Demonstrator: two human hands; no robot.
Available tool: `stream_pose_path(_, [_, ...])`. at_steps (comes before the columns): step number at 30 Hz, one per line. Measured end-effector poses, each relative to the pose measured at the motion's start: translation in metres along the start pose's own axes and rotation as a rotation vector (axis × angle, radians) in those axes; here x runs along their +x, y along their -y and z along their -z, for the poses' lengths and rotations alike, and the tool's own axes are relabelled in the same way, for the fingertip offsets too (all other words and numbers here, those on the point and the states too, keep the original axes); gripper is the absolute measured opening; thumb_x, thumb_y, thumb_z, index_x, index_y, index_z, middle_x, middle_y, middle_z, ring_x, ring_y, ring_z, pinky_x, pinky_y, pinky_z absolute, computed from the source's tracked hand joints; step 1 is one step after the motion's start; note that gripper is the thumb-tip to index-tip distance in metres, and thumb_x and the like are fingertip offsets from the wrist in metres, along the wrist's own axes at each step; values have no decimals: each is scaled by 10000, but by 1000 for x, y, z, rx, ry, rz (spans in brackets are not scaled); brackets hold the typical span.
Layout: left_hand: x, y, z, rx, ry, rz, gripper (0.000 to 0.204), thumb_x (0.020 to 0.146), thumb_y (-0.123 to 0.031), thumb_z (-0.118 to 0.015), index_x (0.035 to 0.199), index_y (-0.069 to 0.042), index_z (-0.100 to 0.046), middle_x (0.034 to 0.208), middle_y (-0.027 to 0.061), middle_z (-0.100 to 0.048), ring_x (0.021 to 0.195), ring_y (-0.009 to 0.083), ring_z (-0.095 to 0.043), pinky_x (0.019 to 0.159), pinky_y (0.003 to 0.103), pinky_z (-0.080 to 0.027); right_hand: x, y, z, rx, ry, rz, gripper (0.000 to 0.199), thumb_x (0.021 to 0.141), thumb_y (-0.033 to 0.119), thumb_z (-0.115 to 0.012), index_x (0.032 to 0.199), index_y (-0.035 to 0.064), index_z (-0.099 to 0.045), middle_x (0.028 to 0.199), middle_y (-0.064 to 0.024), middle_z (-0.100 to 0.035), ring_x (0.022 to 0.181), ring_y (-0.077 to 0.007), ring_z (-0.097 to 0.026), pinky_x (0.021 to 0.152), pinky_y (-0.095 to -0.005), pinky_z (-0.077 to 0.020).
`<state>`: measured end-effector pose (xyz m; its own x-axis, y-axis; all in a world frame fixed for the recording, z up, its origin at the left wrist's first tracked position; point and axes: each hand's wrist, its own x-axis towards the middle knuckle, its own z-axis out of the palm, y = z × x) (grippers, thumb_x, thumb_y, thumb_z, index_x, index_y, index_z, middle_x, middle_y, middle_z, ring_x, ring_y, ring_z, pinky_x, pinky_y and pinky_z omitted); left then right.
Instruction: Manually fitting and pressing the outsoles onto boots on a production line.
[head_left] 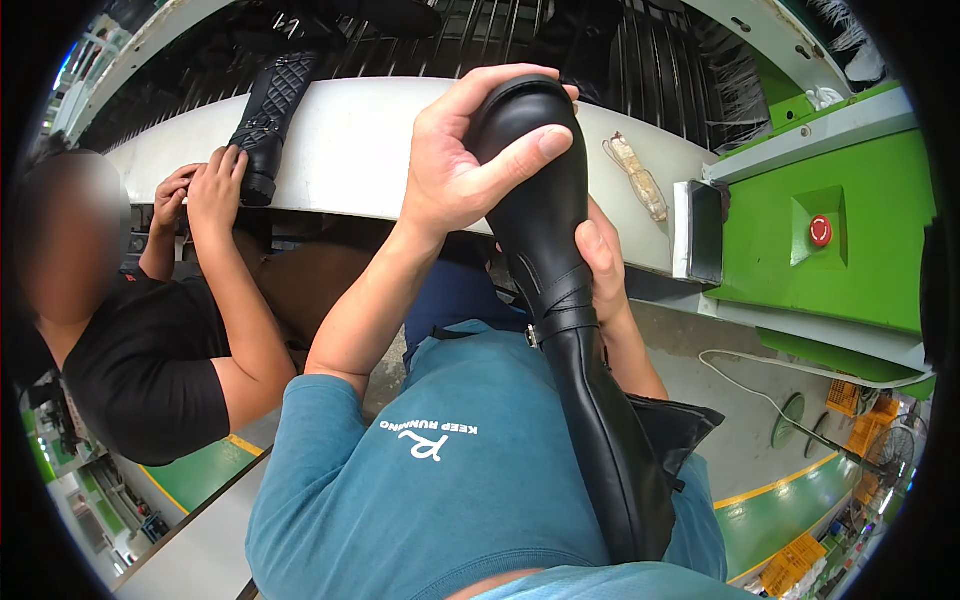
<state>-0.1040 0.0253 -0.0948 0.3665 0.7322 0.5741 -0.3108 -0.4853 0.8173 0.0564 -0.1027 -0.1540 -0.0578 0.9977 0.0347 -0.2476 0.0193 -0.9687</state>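
Note:
A tall black boot (pixel 590 400) lies lengthwise in front of me, its rounded toe away from me and its shaft against my teal shirt. My left hand (pixel 470 150) wraps round the toe, with the thumb across the top and the fingers over the far edge. Under the ankle, beside the crossed straps and small buckle, my right hand (pixel 606 262) holds the boot from its right side; the thumb shows and most of its fingers are hidden behind it. Part of the shaft flares open at the lower right.
A white ledge (pixel 350 150) runs before a conveyor of metal rods. To the left, a person in black handles a quilted black boot (pixel 270 125). A wrapped tool-like bundle (pixel 638 175) lies on the ledge, near a green machine panel (pixel 780 270) with a red button (pixel 820 231).

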Motion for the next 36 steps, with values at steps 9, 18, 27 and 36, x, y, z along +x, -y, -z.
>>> stream_pose_path(9, [2,0,1,7,12,-8,493,1004,-193,-833,1401,59,-683,1219,233,-825,1122,296,-813,989,428,-674,0,-1,-3,147,-57,65,716,1056,559,-635,1411,-63,-599,1134,-129,-712,926,-144,-699,802,-277,-572])
stream_pose_path(18, [1,-2,0,0,0,10,503,1002,-206,-836,1402,59,-685,1221,233,-825,1122,297,-812,994,428,-672,1,1,-2,160,-44,59,725,1052,560,-647,1418,-64,-593,1151,-133,-715,949,-145,-710,809,-282,-583])
stream_pose_path(27, [0,-2,-2,8,1,-2,504,1003,-227,-838,1389,62,-691,1216,235,-825,1121,300,-812,994,436,-670,-1,1,-1,173,-43,53,716,1052,554,-656,1397,-70,-591,1169,-139,-706,964,-146,-708,820,-278,-586])
stream_pose_path(36, [-4,-4,-5,-3,-8,10,500,1003,-235,-839,1375,65,-692,1210,239,-825,1118,302,-813,990,439,-671,-3,3,-3,157,-60,68,729,1044,567,-645,1392,-72,-602,1159,-137,-707,972,-151,-695,830,-282,-567])
